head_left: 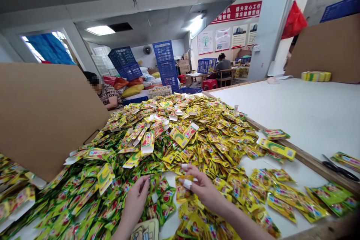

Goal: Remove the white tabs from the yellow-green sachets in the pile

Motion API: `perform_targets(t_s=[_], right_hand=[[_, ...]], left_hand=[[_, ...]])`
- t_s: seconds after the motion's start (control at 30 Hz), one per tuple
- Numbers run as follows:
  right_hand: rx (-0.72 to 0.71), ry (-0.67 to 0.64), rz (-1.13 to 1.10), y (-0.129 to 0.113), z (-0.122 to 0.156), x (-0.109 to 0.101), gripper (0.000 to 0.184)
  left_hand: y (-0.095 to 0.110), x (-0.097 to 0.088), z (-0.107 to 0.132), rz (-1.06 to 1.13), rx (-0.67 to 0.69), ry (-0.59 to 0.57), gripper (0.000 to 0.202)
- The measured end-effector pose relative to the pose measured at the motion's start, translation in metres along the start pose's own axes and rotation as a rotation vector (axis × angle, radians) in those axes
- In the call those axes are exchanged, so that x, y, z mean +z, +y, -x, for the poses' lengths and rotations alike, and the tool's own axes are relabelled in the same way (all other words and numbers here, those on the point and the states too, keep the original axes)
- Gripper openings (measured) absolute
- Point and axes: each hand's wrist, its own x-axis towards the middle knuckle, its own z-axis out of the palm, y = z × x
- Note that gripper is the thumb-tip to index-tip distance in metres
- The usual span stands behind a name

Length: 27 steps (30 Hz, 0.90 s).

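A big heap of small yellow and green sachets (180, 135) covers the white table in front of me. My right hand (201, 187) pinches one yellow sachet (182, 191) between thumb and taped fingers, just above the pile's near edge. My left hand (136, 200) hovers beside it with fingers loosely extended, touching the green sachets (161, 195) below; nothing is clearly held in it. Flat yellow cartons (180, 137) lie on top of the heap.
A large cardboard sheet (42, 116) stands at the left. Black scissors (339, 168) lie on the wooden divider at right. Beyond it is a white table (295, 108) with a tape roll (316, 76). A seated person (105, 93) works behind the heap; blue crates (165, 63) stand further back.
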Motion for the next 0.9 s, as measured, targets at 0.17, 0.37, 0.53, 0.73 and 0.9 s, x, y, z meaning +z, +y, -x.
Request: perform_targets(t_s=[0.17,0.37,0.53,0.73,0.9], right_hand=[[-0.138,-0.029,0.139,0.007,-0.007,0.027,0.013],[-0.035,0.051,0.124,0.012,0.004,0.021,0.031],[0.214,-0.161,-0.321,0.001,0.003,0.002,0.048],[0.039,0.064,-0.099,0.002,0.014,-0.040,0.020],[0.176,0.111,-0.153,0.006,0.029,-0.060,0.023]], left_hand=[[0.041,0.024,0.018,0.627,-0.098,-0.166,0.051],[0.057,0.045,0.025,0.687,-0.041,-0.089,0.052],[0.066,0.054,0.018,0.388,0.122,-0.105,0.042],[0.078,0.025,-0.049,-0.307,0.269,0.241,0.043],[0.064,-0.009,-0.111,-0.500,0.173,0.310,0.067]])
